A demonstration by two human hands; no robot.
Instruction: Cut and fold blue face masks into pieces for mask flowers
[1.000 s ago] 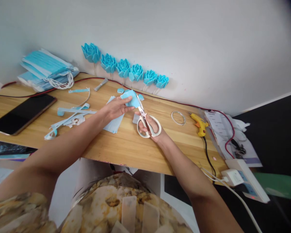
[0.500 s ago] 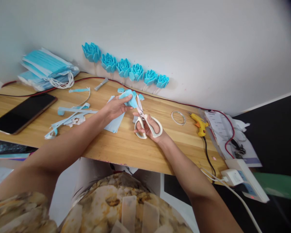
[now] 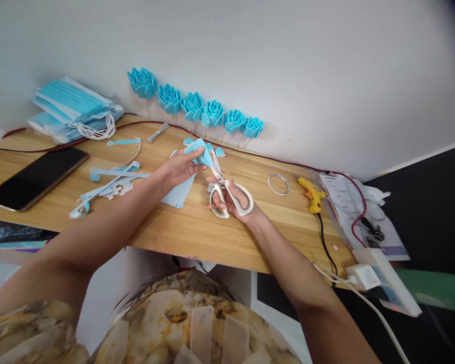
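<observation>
Between the thumb and fingers of my left hand (image 3: 185, 164) is a small piece of blue mask fabric (image 3: 201, 149). My right hand (image 3: 233, 201) has its fingers through the handles of white-handled scissors (image 3: 220, 179), whose parted blades meet the right edge of the fabric. Under my left hand lies a stack of pale blue sheets (image 3: 180, 194). Small blue cut pieces (image 3: 220, 151) rest just behind the blades. Along the wall stands a row of several blue fabric flowers (image 3: 193, 105) on thin stems.
Face masks (image 3: 74, 108) are piled at the back left, near a phone (image 3: 38, 174). Cut strips (image 3: 116, 174) lie left of my forearm. To the right are a tape ring (image 3: 278, 184), a yellow glue gun (image 3: 311, 194), papers and a power strip (image 3: 387, 283).
The blue fabric has tilted slightly in my left hand, and the scissor blades look a little closer to its edge. Both arms stay in nearly the same place.
</observation>
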